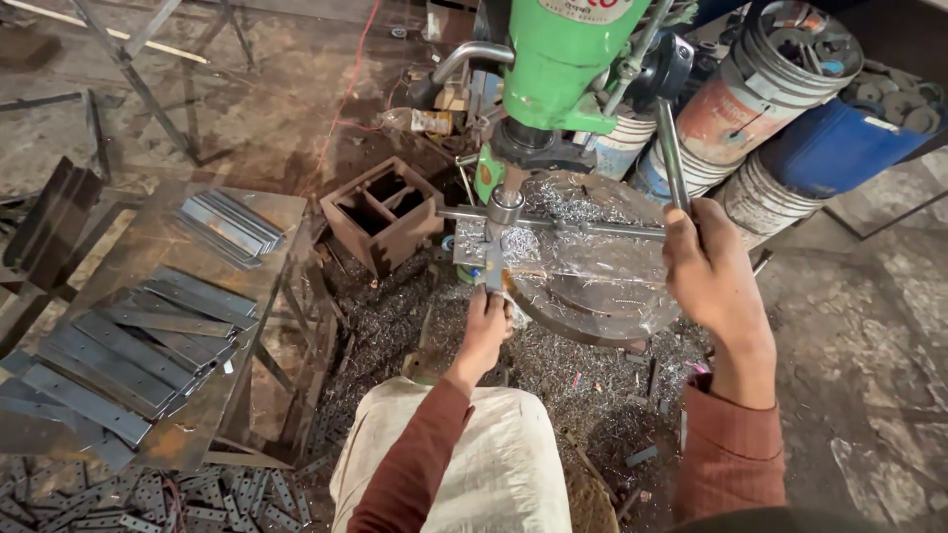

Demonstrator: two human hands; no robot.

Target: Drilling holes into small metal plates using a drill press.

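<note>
While swarf lies thick below the knees, a metal strip point(491, 259) is pinned by the left hand point(486, 326) on the round drill table point(632, 306); the right hand point(706, 266) is clamped on the feed lever point(671, 148). Flat strips point(128, 355) are seen stacked on the left bench, apparently awaiting drilling. Room is tight: buckets point(760, 109) crowd the far right

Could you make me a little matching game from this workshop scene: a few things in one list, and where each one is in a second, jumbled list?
Things:
1. Right hand
2. Left hand
3. Flat metal strips
4. Blue drum

Places:
A. Heaped on the rusty table at the left
B. Gripping the drill's feed lever
C. Behind the green drill press, at the upper right
D. Holding the metal piece on the round drill table

Pairs: 1-B, 2-D, 3-A, 4-C.
</note>
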